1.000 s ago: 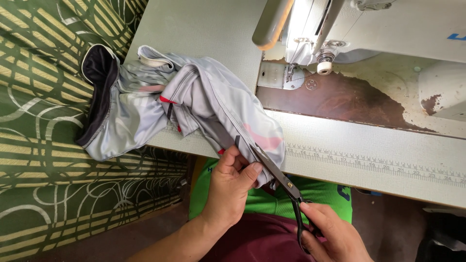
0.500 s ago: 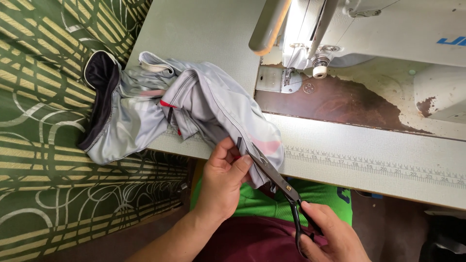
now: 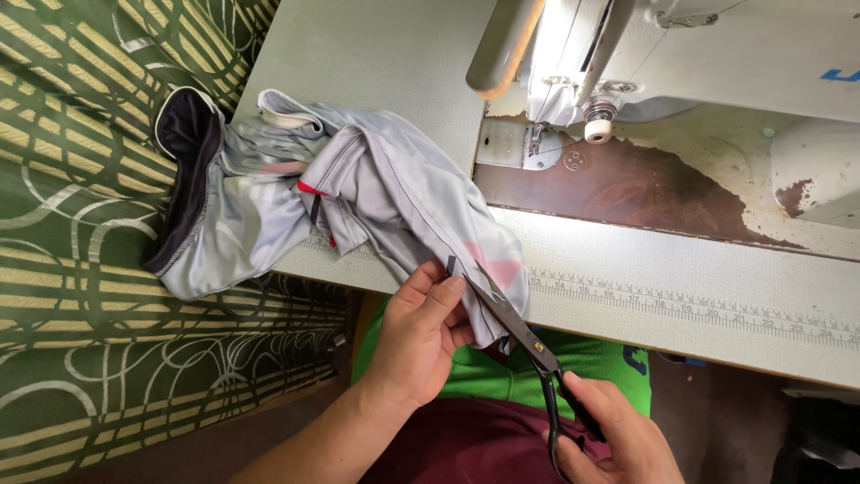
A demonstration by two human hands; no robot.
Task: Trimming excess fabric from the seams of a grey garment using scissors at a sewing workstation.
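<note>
A crumpled light grey garment (image 3: 358,193) with a black collar and red and pink accents lies over the left front edge of the sewing table (image 3: 681,287). My left hand (image 3: 419,333) pinches the garment's hanging lower edge at the table front. My right hand (image 3: 609,439) grips the black handles of long scissors (image 3: 511,323). Their blades point up and left, with the tips at the fabric just above my left fingers.
A white sewing machine (image 3: 708,54) stands at the back right over a worn brown patch of table. A printed ruler strip (image 3: 699,305) runs along the table's front edge. Green patterned fabric (image 3: 81,296) covers the area on the left.
The scissors' blades have slid further up and left along the garment's edge. My left hand has shifted slightly on the fabric.
</note>
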